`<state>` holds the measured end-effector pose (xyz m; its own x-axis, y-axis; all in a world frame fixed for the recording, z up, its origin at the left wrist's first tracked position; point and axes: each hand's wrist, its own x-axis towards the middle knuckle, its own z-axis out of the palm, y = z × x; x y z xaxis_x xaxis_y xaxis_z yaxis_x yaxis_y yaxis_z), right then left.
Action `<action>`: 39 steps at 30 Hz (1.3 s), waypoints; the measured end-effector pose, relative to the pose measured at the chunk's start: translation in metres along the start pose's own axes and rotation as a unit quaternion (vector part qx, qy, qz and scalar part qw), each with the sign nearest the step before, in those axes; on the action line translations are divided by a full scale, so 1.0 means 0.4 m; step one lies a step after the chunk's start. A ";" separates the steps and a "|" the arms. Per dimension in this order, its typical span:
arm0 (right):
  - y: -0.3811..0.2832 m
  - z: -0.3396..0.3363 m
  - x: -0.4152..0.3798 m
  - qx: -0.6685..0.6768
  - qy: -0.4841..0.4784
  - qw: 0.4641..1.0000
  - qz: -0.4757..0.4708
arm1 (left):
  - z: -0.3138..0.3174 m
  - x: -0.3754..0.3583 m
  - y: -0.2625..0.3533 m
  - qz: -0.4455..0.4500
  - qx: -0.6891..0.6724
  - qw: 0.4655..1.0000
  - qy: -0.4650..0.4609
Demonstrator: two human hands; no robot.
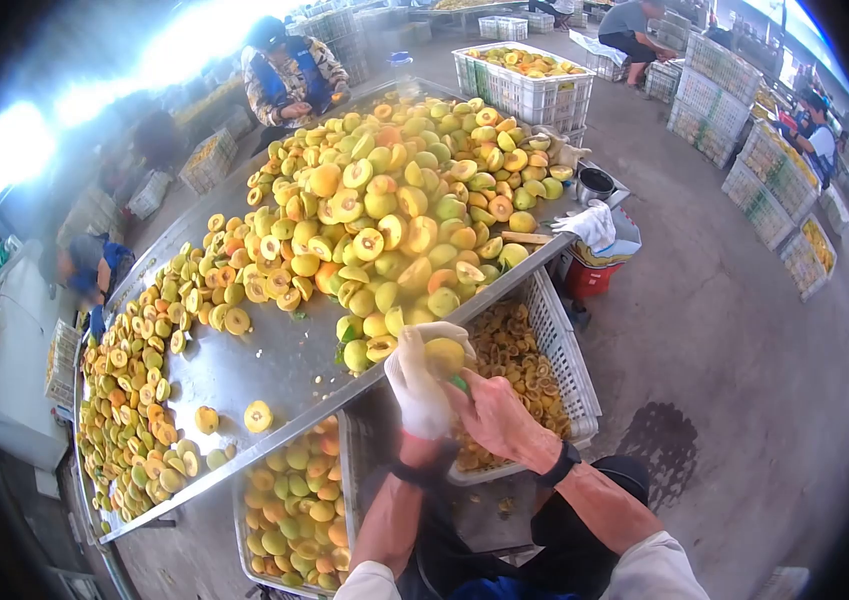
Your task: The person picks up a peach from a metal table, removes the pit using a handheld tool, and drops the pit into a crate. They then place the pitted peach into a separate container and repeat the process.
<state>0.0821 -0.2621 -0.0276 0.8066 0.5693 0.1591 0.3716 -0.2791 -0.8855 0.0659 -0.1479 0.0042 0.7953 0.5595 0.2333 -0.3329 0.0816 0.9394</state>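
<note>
My left hand (418,385), in a white glove, is closed around a yellow-green fruit (443,357) just past the table's near edge. My bare right hand (504,415) is closed close beneath that fruit; a small green piece shows at its fingers, too small to make out. Both hands are above a white crate (562,345) holding cut fruit pieces (519,365). Beyond them, the metal table (284,365) carries a large heap of halved and whole fruits (364,230).
Below the table's near edge stands a crate of fruits (294,505). A white glove (589,226), a metal cup (595,184) and a red container (587,275) are at the right corner. One co-worker (289,75) sits across the table, another (99,265) at its left.
</note>
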 end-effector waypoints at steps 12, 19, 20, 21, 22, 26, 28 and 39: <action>-0.064 -0.077 -0.062 0.324 -0.150 0.920 0.161 | 0.004 -0.021 -0.037 -0.117 -0.114 0.981 -0.106; 0.000 -0.030 -0.096 -0.025 -0.036 0.999 -0.020 | 0.040 -0.009 -0.089 -0.279 -0.372 0.885 -0.007; 0.004 -0.023 -0.100 -0.026 0.038 0.997 -0.056 | 0.043 -0.005 -0.091 -0.257 -0.348 0.901 -0.007; -0.003 -0.018 -0.107 -0.023 0.111 0.990 -0.086 | 0.046 -0.011 -0.072 -0.239 -0.322 0.916 -0.004; -0.004 -0.034 -0.110 -0.062 0.116 0.990 -0.040 | 0.046 -0.010 -0.054 -0.239 -0.303 0.922 0.012; 0.021 -0.134 -0.105 -0.291 0.060 0.955 0.022 | -0.002 0.005 -0.057 -0.121 -0.230 0.966 0.000; 0.068 -0.162 -0.107 -0.392 0.050 0.918 0.037 | -0.039 0.025 -0.073 -0.114 -0.255 0.960 -0.024; 0.033 -0.171 -0.091 -0.345 0.059 0.936 0.031 | -0.332 -0.280 0.047 -0.066 0.101 0.993 -0.001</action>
<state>0.0889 -0.3392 -0.0152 0.8664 0.4575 0.2001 0.4982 -0.7647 -0.4086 -0.0969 -0.0995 -0.0376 0.8265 0.5531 0.1047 -0.1174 -0.0126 0.9930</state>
